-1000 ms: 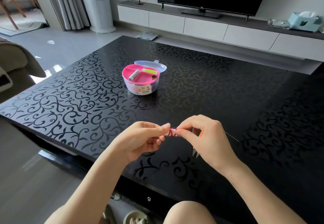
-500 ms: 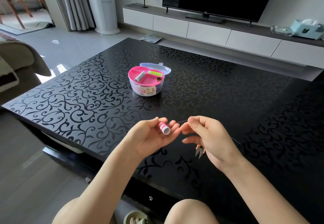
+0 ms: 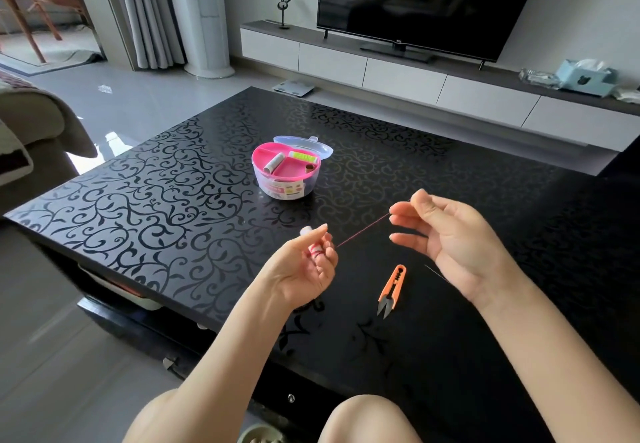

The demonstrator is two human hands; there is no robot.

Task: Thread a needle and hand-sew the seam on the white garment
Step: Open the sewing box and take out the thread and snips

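The head camera looks down at two bare hands. The left hand (image 3: pixel 304 269) holds a small white spool wound with red thread (image 3: pixel 313 246) between its thumb and curled fingers. A thin red thread (image 3: pixel 363 231) runs off the spool in a tight, straight line up to the right hand (image 3: pixel 450 234). That hand pinches the thread between its thumb and first finger, and its other fingers are loose and apart.

Both hands are over a shiny black table with a curly pattern (image 3: pixel 173 182). A thin metal needle (image 3: pixel 437 273) lies on the table just beside the right hand, with nothing holding it. A pair of orange plastic snips (image 3: pixel 391 290) lies on the table between the hands, a bit closer to the person. A round pink sewing box (image 3: pixel 287 172) sits open farther back, with more spools inside.

I think the job is only at the start. The thread is not cut from the spool yet, and the needle has no thread in it. The white garment is not in the picture at all. Cutting, threading and all the sewing are left to do.
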